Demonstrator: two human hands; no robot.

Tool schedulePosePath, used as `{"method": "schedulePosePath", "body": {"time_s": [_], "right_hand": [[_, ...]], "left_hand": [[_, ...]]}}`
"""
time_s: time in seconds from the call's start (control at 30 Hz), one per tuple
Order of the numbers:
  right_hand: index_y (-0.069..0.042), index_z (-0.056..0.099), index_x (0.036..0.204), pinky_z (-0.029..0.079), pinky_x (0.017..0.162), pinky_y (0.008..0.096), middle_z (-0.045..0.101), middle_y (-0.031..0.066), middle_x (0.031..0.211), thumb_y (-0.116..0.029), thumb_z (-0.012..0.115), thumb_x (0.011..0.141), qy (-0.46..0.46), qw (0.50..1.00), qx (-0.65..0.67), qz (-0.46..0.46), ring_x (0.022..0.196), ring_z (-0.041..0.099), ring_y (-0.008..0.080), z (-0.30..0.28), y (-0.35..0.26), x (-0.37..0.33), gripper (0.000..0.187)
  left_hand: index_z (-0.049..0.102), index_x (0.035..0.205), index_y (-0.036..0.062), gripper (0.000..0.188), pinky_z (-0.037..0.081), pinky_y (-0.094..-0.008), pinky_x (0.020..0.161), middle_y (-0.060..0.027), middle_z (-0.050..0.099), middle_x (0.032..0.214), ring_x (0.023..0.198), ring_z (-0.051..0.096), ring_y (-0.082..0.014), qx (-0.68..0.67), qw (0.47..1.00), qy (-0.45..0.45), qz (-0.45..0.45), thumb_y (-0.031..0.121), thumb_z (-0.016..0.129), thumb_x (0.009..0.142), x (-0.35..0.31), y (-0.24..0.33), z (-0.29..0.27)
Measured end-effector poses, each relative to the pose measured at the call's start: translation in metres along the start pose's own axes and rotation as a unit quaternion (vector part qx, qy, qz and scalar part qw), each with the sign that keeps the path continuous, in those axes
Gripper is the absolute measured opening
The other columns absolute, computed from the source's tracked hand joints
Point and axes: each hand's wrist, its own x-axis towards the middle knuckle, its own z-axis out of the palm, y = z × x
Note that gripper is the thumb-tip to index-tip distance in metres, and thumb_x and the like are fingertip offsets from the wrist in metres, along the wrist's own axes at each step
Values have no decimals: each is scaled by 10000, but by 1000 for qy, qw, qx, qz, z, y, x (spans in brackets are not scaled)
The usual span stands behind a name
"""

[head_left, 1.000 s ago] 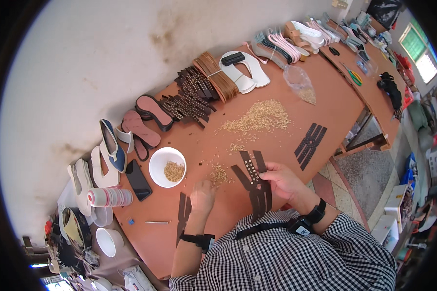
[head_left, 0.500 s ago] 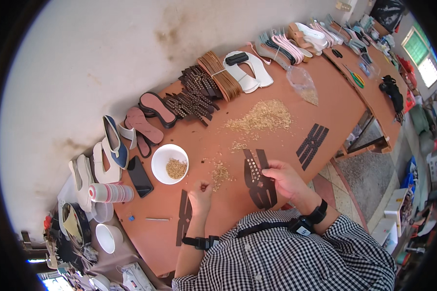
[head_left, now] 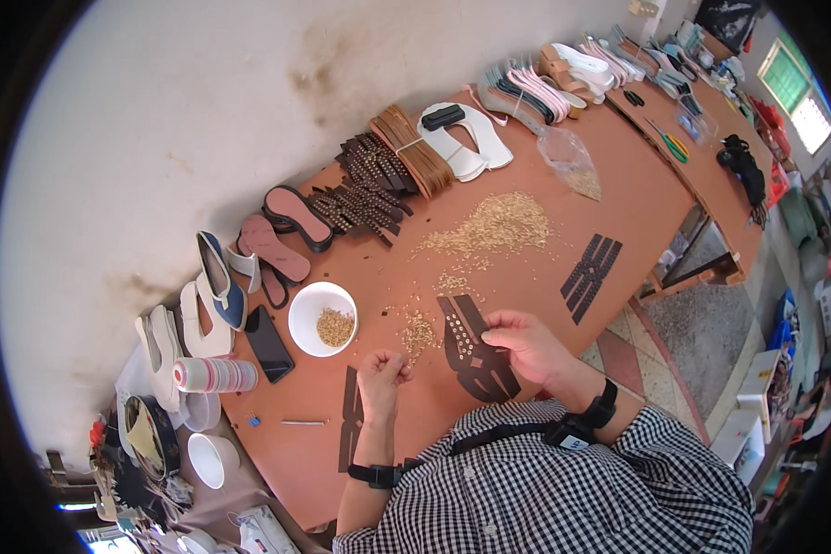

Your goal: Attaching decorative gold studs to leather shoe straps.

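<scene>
Strapwork [head_left: 480, 347], dark brown, slit into bands and dotted with small bright studs [head_left: 459, 338] down one side, is between the two hands, just right of a small gold heap [head_left: 419, 334] on the worktop [head_left: 637, 175]. The right hand [head_left: 531, 351] pinches its outer edge, fingers closed on it; the left hand [head_left: 380, 380] has its fingers drawn together (whether round anything small, I cannot tell). The strapwork looks light, thin and floppy, likely to bend rather than break, so the unstudded margin near its broad middle seems the steadiest hold.
</scene>
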Motion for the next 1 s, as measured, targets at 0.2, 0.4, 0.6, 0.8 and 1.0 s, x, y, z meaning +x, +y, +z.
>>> {"method": "schedulePosePath", "body": {"time_s": [0.2, 0.4, 0.6, 0.8, 1.0], "right_hand": [[31, 514, 941, 503, 659, 263, 582, 87, 831, -8, 496, 803, -9, 1000, 9, 6, 703, 586, 143, 1, 0, -2, 145], [22, 517, 953, 496, 703, 288, 583, 89, 873, -19, 482, 819, -16, 1000, -2, 7, 756, 584, 157, -1, 1, -1, 145], [4, 522, 947, 495, 680, 257, 582, 69, 864, -28, 496, 821, -13, 1000, -2, 4, 723, 580, 137, 1, 1, -1, 133], [-9, 515, 938, 495, 695, 259, 581, 58, 864, -57, 501, 835, -13, 1000, -1, -6, 749, 586, 137, 6, 3, 2, 114], [-19, 511, 937, 493, 706, 261, 579, 59, 855, -66, 499, 841, -8, 999, -36, -12, 757, 587, 137, 14, 0, -2, 107]], "left_hand": [[532, 807, -12, 53, 491, -224, 568, -58, 558, 690, 589, 546, -111, -51, 998, 11, 17, -35, 562, 769, -5, 8, 6], [554, 868, -35, 103, 495, -232, 577, -65, 569, 709, 602, 557, -121, -6, 999, 34, 30, -43, 562, 766, -7, 9, 8], [542, 804, -38, 48, 496, -241, 597, -71, 574, 713, 598, 557, -120, -67, 997, 13, 36, -30, 573, 768, -25, 30, 20], [523, 793, -3, 128, 495, -254, 657, -84, 582, 770, 688, 574, -145, 61, 966, -82, 236, -110, 561, 735, -61, 60, 57], [527, 788, -14, 167, 481, -227, 668, -88, 601, 813, 735, 578, -132, 193, 894, -141, 380, -142, 587, 701, -59, 63, 73]]}}
